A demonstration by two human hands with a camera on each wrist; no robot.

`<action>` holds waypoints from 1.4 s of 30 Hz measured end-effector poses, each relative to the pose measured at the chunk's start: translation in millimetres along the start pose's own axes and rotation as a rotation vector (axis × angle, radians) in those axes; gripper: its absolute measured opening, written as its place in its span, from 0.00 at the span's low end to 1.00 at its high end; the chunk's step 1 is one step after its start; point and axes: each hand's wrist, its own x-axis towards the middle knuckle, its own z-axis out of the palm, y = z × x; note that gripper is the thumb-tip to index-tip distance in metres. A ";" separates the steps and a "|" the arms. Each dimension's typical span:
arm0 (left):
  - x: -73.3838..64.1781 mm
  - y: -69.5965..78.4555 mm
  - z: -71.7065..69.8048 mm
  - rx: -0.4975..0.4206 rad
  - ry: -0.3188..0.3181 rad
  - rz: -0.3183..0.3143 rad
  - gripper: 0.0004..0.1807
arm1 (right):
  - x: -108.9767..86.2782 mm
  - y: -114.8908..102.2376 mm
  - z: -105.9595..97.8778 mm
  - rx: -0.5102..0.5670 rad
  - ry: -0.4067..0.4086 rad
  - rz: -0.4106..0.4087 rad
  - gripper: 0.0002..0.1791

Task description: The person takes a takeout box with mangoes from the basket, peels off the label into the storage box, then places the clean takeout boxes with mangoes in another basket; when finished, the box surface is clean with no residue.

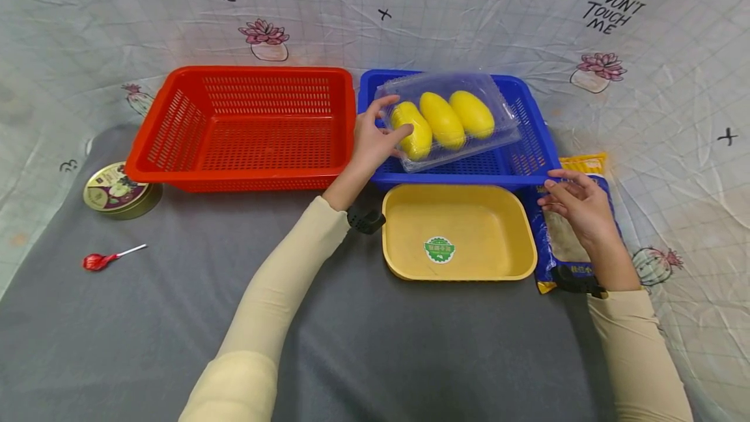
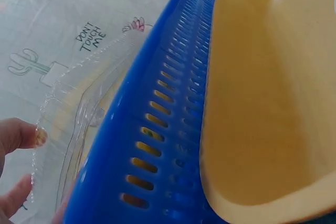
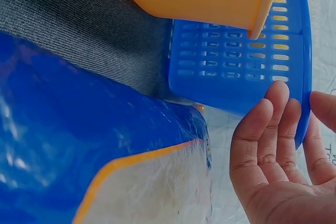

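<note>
A clear plastic box (image 1: pixel 505 124) with three yellow mangoes (image 1: pixel 442 121) lies tilted in the blue basket (image 1: pixel 530 109), its corner over the rim. My left hand (image 1: pixel 375 139) grips the left end of this box, thumb over the near mango side and fingers at the far edge. In the left wrist view its fingertips (image 2: pixel 39 137) are at the box's crimped edge, beyond the basket wall. My right hand (image 1: pixel 583 207) pinches the basket's front right corner; the right wrist view has the thumb on one side of the rim and fingers on the other.
A yellow tub (image 1: pixel 469 226) stands right in front of the blue basket. Under my right hand lies a blue bag (image 1: pixel 565 233) with a clear window. Left of the basket is a red basket (image 1: pixel 269 148), then a round tin (image 1: pixel 120 191) and a red lollipop (image 1: pixel 99 261) on grey cloth.
</note>
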 end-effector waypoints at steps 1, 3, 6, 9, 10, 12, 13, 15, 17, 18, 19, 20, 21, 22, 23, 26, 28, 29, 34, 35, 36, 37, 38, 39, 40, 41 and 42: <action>1.1 0.1 1.2 0.016 0.002 -0.003 0.29 | 0.0 0.0 -0.3 -0.006 0.002 0.004 0.09; 3.3 -0.5 3.6 0.040 0.004 -0.002 0.29 | 0.1 0.1 -0.8 -0.018 0.002 0.013 0.10; 5.3 -2.3 7.2 0.058 -0.005 -0.002 0.28 | 0.1 0.2 -1.6 -0.031 0.003 0.024 0.10; 7.1 -4.8 11.2 0.062 -0.018 -0.003 0.28 | 0.4 0.1 -2.1 -0.035 0.005 0.024 0.10; 7.3 -5.4 12.5 0.063 -0.020 -0.012 0.28 | 0.5 0.0 -2.1 -0.034 0.006 0.024 0.10; 8.2 -6.7 14.8 0.067 -0.020 -0.023 0.28 | 0.9 -0.3 -2.0 -0.037 0.006 0.022 0.10; 8.5 -7.1 15.7 0.072 -0.018 -0.027 0.28 | 1.1 -0.3 -1.9 -0.038 0.004 0.022 0.10; 9.1 -7.6 17.1 0.077 -0.014 -0.039 0.27 | 1.5 -0.2 -1.7 -0.043 0.002 0.022 0.11; 10.3 -7.7 18.3 0.085 -0.011 -0.047 0.27 | 1.5 0.1 -1.7 -0.045 0.002 0.020 0.10; 10.9 -7.7 18.8 0.091 -0.013 -0.051 0.27 | 1.3 0.2 -1.8 -0.040 0.003 0.019 0.10; 11.6 -7.7 19.3 0.094 -0.016 -0.057 0.27 | 1.0 0.2 -1.9 -0.034 0.004 0.017 0.10; 12.4 -7.6 19.6 0.097 -0.018 -0.065 0.27 | 0.7 0.3 -2.1 -0.030 0.005 0.015 0.10; 13.1 -7.5 19.8 0.100 -0.021 -0.074 0.27 | 0.4 0.4 -2.1 -0.026 0.006 0.013 0.10; 13.9 -7.6 20.0 0.103 -0.024 -0.082 0.27 | 0.1 0.5 -2.2 -0.023 0.007 0.011 0.10; 14.7 -7.7 20.1 0.110 -0.026 -0.090 0.27 | -0.1 0.6 -2.3 -0.021 0.006 0.010 0.10; 16.7 -7.6 19.7 0.132 -0.022 -0.116 0.28 | -0.1 0.7 -2.3 -0.021 -0.003 0.005 0.10; 17.8 -7.6 19.0 0.151 -0.018 -0.120 0.28 | 0.6 0.6 -2.2 -0.021 -0.015 0.000 0.10; 18.1 -7.4 18.6 0.161 -0.018 -0.121 0.28 | 1.2 0.4 -2.2 -0.021 -0.020 -0.002 0.10; 21.3 -7.6 17.3 0.192 -0.059 -0.133 0.30 | 2.7 -0.1 -3.0 -0.021 -0.024 -0.006 0.10; 22.1 -7.8 17.5 0.194 -0.073 -0.143 0.30 | 2.6 0.0 -3.1 -0.031 -0.016 -0.006 0.10; 23.0 -8.2 17.7 0.201 -0.083 -0.154 0.31 | 2.3 0.1 -3.2 -0.033 -0.011 -0.004 0.10; 23.5 -8.3 17.9 0.210 -0.091 -0.164 0.31 | 1.9 0.4 -3.4 -0.031 -0.009 -0.003 0.10; 24.1 -8.6 18.1 0.221 -0.094 -0.170 0.31 | 1.5 0.8 -3.3 -0.032 -0.005 -0.003 0.10; 24.7 -8.9 18.3 0.233 -0.093 -0.176 0.31 | 1.2 1.4 -3.4 -0.033 -0.003 -0.004 0.10; 25.1 -9.2 18.4 0.245 -0.091 -0.183 0.31 | 0.8 2.0 -3.2 -0.033 0.001 -0.004 0.10; 25.4 -9.5 18.6 0.256 -0.087 -0.188 0.31 | 0.8 2.7 -3.1 -0.033 0.002 -0.004 0.10; 25.6 -9.9 18.6 0.266 -0.082 -0.192 0.32 | 0.6 3.2 -2.8 -0.025 -0.002 -0.005 0.10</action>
